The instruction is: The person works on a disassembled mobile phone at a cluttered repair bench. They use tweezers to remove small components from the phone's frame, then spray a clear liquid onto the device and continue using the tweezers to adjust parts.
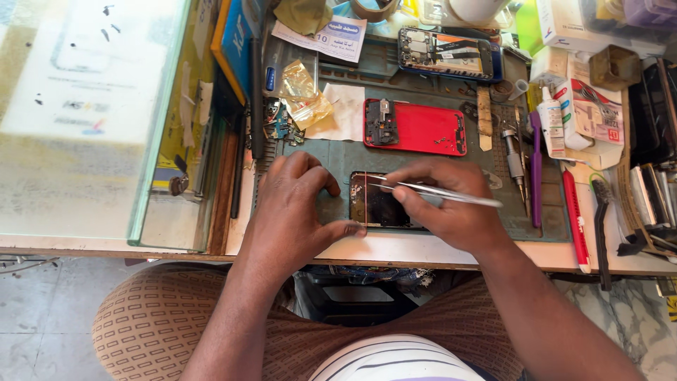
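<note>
The opened phone (379, 204) lies on a grey-green mat (338, 156), at the mat's near edge. The left hand (296, 212) rests on the mat just left of the phone, thumb pressed to the phone's near-left corner and fingers curled at its far-left corner, steadying it without closing around it. The right hand (446, 204) lies over the phone's right part and pinches metal tweezers (434, 192), whose tips reach the phone's top-left area.

Just beyond the phone lies a red back cover (423, 128) with a dark part at its left end. Further beyond, at the mat's far edge, is a second phone (451, 55) with its insides showing. Left of that one sits a white slip (326, 37) with print and blue marks. Beyond and left of the phone on the mat are a crumpled gold foil (305, 99) and a white paper (345, 113). Right of the phone stand a screwdriver (515, 159), a purple tool (536, 166) and a red-handled brush (575, 215); beyond them, a white tube (551, 127) and a white-and-red box (596, 113). Far left of the phone is a glass case (92, 120).

The mat sits on a pale wooden bench (423, 250). Below the bench edge is a pale tiled floor (42, 310).
</note>
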